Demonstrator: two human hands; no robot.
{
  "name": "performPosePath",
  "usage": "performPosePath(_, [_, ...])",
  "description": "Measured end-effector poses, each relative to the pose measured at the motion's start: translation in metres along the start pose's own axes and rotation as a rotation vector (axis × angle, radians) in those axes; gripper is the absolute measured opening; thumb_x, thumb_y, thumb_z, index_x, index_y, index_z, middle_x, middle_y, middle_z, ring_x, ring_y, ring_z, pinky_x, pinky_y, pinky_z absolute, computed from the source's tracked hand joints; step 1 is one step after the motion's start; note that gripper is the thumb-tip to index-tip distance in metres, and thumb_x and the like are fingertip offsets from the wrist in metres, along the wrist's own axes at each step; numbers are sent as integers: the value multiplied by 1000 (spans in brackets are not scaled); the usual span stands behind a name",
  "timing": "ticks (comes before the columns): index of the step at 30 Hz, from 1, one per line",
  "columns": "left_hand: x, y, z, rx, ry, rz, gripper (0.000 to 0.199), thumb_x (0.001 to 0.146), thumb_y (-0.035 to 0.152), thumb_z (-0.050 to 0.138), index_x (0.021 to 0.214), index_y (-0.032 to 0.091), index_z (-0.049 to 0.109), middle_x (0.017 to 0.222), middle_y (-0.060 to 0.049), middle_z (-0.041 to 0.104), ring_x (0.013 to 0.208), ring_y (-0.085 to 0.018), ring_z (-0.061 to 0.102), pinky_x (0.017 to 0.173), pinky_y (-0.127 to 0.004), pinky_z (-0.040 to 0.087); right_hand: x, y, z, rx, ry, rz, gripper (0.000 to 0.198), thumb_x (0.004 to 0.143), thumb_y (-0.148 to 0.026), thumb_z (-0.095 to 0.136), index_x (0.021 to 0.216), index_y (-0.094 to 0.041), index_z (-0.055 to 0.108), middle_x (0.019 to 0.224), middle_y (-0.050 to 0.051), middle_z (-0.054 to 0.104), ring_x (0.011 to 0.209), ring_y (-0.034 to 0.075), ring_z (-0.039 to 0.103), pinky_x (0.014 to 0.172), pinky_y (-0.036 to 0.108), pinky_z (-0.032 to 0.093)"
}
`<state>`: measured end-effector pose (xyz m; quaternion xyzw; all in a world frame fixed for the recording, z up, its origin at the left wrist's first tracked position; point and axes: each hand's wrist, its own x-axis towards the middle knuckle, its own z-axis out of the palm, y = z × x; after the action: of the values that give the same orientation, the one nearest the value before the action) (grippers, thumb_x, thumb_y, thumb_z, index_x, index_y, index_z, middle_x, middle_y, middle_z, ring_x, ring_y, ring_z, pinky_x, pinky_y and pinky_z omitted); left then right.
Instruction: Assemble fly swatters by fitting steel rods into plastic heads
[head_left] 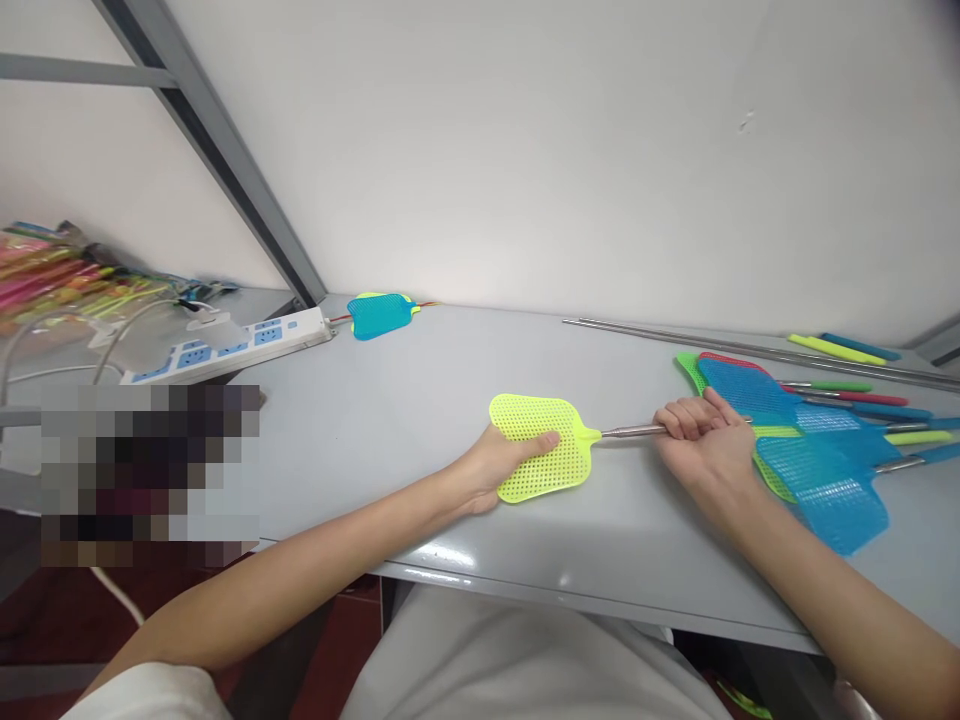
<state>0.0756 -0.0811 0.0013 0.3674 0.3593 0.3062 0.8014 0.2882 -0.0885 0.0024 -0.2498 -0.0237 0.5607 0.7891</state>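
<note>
A yellow-green fly swatter with a perforated paddle and a metal telescopic rod lies across both hands above the grey table. My left hand grips the paddle, its thumb on top and the other fingers hidden underneath. Closed around the metal rod, my right hand sits to the right of the paddle. Just beyond that hand, a pile of blue fly swatters overlaps, with green and red ones among them; the handle end of the held swatter is partly hidden there.
Against the wall lie a blue fly swatter, long metal rods and loose coloured handle tubes. A white power strip with cables is on the left, near bagged colourful items. A grey metal frame rises behind.
</note>
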Motion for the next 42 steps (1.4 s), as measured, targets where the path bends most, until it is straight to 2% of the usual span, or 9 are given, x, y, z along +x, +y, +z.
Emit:
performPosePath(7, [1, 3, 0, -67, -15, -113, 42, 63, 24, 66, 101, 12, 55, 108, -15, 57, 89, -22, 59, 80, -34, 47, -1, 1, 2, 15, 14, 11, 35, 73, -11, 36, 53, -18, 7, 44, -6, 4, 37, 8, 6, 32, 21, 16])
performPosePath(11, [0, 3, 1, -70, 12, -128, 42, 63, 22, 66, 102, 12, 54, 108, -15, 57, 88, -22, 59, 79, -35, 47, -6, -1, 6, -10, -17, -24, 37, 72, -12, 39, 53, -18, 8, 44, -6, 4, 37, 8, 6, 32, 21, 15])
performPosePath(16, [-1, 1, 3, -71, 10, -97, 41, 63, 22, 66, 101, 13, 55, 106, -15, 58, 86, -21, 60, 77, -35, 48, -13, -2, 13, -66, -80, -87, 41, 73, -16, 43, 52, -17, 7, 45, -6, 3, 37, 8, 6, 32, 21, 15])
performPosePath(19, [-3, 0, 4, -79, 5, -88, 41, 63, 23, 66, 101, 13, 55, 103, -14, 59, 86, -21, 60, 78, -35, 48, -11, -3, 12, -38, -68, -80, 41, 74, -16, 42, 53, -18, 7, 44, -6, 3, 36, 8, 6, 31, 21, 15])
performPosePath(26, [-12, 8, 11, -12, -45, 21, 40, 67, 28, 62, 104, 15, 54, 108, -13, 57, 92, -22, 57, 80, -37, 46, -5, -2, 5, 114, 19, 43, 36, 76, -11, 34, 55, -19, 5, 43, -6, 6, 35, 8, 7, 30, 22, 16])
performPosePath(31, [-21, 10, 17, 97, -39, 133, 37, 69, 28, 60, 104, 16, 53, 106, -11, 59, 96, -23, 55, 82, -37, 44, 0, 2, 1, 115, 108, 134, 33, 79, -10, 27, 58, -18, 3, 45, -6, 5, 35, 7, 7, 30, 20, 15])
performPosePath(35, [-20, 8, 19, 98, -14, 175, 37, 69, 29, 60, 104, 17, 54, 107, -11, 58, 97, -23, 54, 82, -36, 43, 0, -6, 4, 74, 26, 110, 32, 77, -12, 29, 57, -19, 5, 42, -7, 9, 35, 8, 9, 31, 21, 17])
performPosePath(40, [-17, 7, 21, 62, -82, 176, 38, 70, 30, 59, 105, 16, 54, 108, -11, 57, 95, -23, 55, 82, -37, 43, 0, -24, 8, 62, -150, 118, 33, 75, -10, 36, 56, -20, 11, 41, -8, 18, 34, 7, 16, 33, 21, 24])
performPosePath(42, [-17, 9, 21, 58, -81, 165, 38, 70, 30, 58, 106, 16, 54, 107, -11, 58, 94, -22, 55, 81, -37, 43, 2, -27, 9, 19, -180, 138, 33, 75, -10, 38, 55, -19, 13, 41, -7, 19, 35, 6, 19, 34, 20, 27])
